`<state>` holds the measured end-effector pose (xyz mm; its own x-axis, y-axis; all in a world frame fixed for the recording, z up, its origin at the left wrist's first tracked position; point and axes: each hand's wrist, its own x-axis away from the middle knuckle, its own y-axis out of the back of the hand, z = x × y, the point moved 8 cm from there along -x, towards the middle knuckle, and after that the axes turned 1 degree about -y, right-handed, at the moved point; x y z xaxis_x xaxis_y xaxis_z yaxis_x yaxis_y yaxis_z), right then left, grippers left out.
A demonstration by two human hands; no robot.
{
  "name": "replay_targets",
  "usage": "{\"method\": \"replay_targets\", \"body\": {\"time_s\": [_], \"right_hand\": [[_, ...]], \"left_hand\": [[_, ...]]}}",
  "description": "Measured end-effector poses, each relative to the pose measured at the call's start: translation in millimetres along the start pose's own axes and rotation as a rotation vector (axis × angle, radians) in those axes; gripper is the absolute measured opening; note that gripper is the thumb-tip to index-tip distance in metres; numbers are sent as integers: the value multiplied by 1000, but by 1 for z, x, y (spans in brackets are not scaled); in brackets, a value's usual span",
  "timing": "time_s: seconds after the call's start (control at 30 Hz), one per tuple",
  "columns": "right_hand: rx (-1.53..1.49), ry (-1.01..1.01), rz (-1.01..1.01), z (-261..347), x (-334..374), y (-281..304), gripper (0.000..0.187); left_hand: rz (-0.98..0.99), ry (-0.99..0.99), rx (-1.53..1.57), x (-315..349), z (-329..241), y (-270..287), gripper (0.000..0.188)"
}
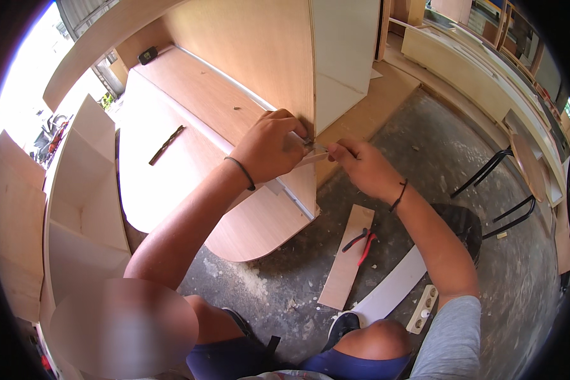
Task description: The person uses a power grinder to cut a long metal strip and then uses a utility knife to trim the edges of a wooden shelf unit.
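Both my hands meet at the near corner of a wooden furniture piece [240,38], beside its upright panel. My left hand [272,145] is closed at the panel's lower edge, its fingers around something small that I cannot make out. Just to its right, my right hand [367,170] pinches the end of a thin pale strip [313,158] between thumb and fingers. The strip runs toward my left hand, which hides part of it. Below my hands lies a board with a rounded end [259,231], with a light metal-looking rail [297,201] along it.
A dark drill bit [166,145] lies on the white surface at left. On the floor, red-and-black pliers [364,244] rest on a wooden offcut [348,272], near a white curved strip [392,285] and a power strip [422,308]. A stool [525,161] stands at right.
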<state>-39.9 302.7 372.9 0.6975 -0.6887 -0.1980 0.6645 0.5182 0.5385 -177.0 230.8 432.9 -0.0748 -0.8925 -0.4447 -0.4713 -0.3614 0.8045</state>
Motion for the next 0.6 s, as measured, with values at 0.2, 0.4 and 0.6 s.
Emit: {"method": "replay_targets", "body": {"time_s": [0.2,0.4,0.6], "right_hand": [[-117,-186,168,-7,-1,-9,45],[-240,-293,218,-9,2,-12,45],[-225,-289,209,-11,1,-9,45]], "left_hand": [[24,-3,-23,1,1,-1,23],[18,-15,-7,1,1,-1,23],[44,-32,-17,0,-4,1,21]]}}
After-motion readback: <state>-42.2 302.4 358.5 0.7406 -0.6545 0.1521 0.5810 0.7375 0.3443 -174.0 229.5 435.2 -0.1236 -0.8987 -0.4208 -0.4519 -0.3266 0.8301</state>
